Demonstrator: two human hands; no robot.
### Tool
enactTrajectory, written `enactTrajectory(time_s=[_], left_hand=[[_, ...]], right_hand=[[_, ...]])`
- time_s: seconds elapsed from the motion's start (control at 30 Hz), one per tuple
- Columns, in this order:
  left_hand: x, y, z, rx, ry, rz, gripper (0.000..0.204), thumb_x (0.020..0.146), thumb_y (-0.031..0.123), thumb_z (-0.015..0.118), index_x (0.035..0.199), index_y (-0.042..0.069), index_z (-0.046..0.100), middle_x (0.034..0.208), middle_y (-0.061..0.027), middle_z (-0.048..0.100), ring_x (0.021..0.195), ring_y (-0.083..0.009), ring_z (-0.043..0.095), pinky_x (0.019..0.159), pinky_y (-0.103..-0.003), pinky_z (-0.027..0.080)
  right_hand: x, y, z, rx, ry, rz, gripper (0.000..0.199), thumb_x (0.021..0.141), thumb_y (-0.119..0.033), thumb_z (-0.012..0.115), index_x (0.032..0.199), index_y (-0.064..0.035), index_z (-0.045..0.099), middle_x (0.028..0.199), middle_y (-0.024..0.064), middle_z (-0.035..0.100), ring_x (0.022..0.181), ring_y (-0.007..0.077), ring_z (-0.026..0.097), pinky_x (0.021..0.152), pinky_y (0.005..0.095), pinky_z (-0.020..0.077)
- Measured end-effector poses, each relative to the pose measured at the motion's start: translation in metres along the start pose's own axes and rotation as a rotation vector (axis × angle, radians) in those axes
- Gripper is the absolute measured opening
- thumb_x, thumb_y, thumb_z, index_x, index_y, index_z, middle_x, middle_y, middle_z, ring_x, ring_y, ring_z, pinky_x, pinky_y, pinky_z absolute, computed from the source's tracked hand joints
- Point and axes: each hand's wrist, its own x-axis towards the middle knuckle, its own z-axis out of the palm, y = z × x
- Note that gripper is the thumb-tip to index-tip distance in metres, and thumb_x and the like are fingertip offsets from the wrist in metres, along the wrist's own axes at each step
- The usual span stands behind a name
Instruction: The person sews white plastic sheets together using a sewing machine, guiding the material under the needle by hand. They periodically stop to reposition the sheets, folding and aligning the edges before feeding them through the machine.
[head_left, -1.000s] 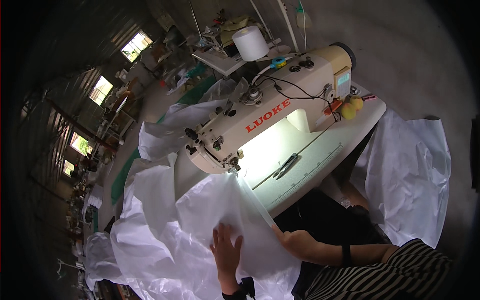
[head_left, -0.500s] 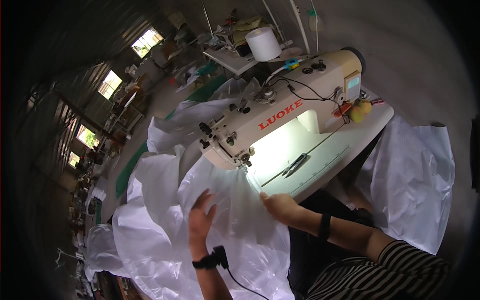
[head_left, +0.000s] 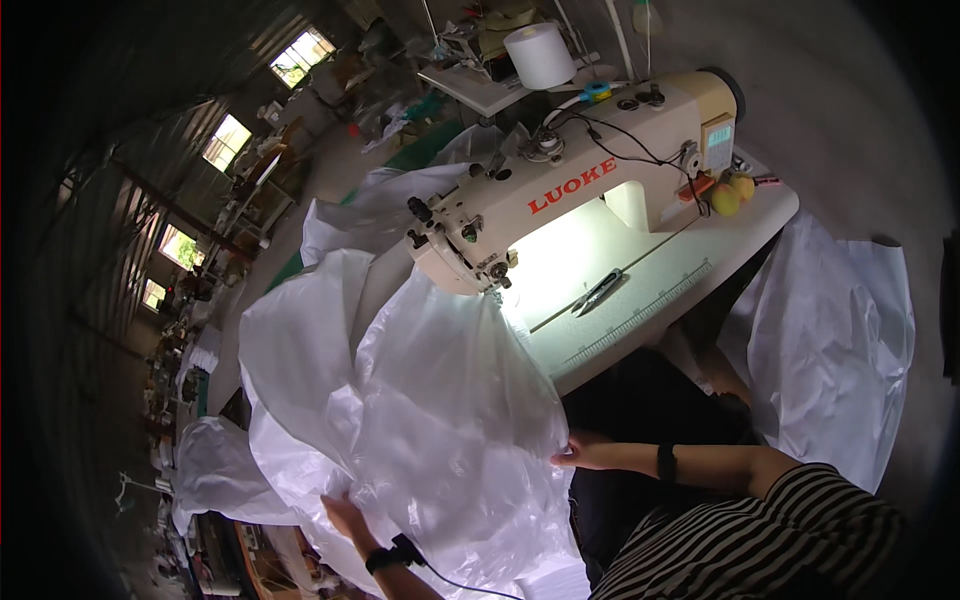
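A large sheet of thin, shiny white material (head_left: 450, 400) hangs in folds over the front of a sewing machine (head_left: 580, 180). Its upper part runs up to the needle area, under the machine's head. At the sheet's right edge my right hand (head_left: 584, 451) pinches the material, below the corner of the machine bed. Lower left, my left hand (head_left: 347, 517) grips a fold of the same sheet, its fingertips partly hidden by the material. A pair of thread snips (head_left: 600, 292) lies on the lit machine bed, apart from both hands.
A white thread cone (head_left: 540, 57) stands behind the machine. Two round yellowish fruits (head_left: 732, 195) sit at the bed's right end, near the control panel (head_left: 719, 143). More white sheeting (head_left: 830, 340) hangs at the right. A cable runs from my left wristband (head_left: 395, 554).
Both hands have moved down and away from the needle, the left one also leftward. The sheet's right edge is now drawn out toward me, and the left hand has taken hold of a fold.
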Motion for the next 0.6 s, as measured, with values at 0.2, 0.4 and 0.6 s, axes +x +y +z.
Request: enactTrajectory(time_s=[0.2,0.4,0.6], left_hand=[[0.002,-0.119,-0.125,-0.157,0.0,-0.018,0.052,0.093,0.024,0.058,0.128,-0.012,0.046,0.116,-0.0285,0.06,0.109,-0.0409,0.058,0.097,-0.045,0.045],[0.046,-0.181,-0.209,-0.069,0.243,0.019,0.059,0.092,0.024,0.059,0.134,-0.011,0.039,0.126,-0.0302,0.053,0.116,-0.0435,0.053,0.1,-0.048,0.043],[0.03,0.032,-0.188,-0.101,0.369,0.385,0.069,0.091,0.012,0.062,0.148,-0.002,0.026,0.142,-0.0255,0.042,0.132,-0.0402,0.041,0.113,-0.045,0.03]], right_hand=[[-0.094,-0.088,-0.048,0.497,-0.575,0.177,0.046,0.093,-0.033,0.066,0.116,0.0057,0.062,0.104,0.0074,0.067,0.098,0.0142,0.06,0.087,0.028,0.0478],[-0.134,-0.084,-0.095,0.775,-0.494,0.336,0.041,0.097,-0.029,0.059,0.126,0.0001,0.054,0.121,0.0084,0.062,0.109,0.0171,0.061,0.097,0.0368,0.0501],[-0.138,-0.047,-0.063,0.718,-0.167,0.297,0.04,0.101,-0.038,0.051,0.116,-0.0024,0.061,0.104,0.0037,0.064,0.096,0.0117,0.061,0.088,0.0314,0.051]])
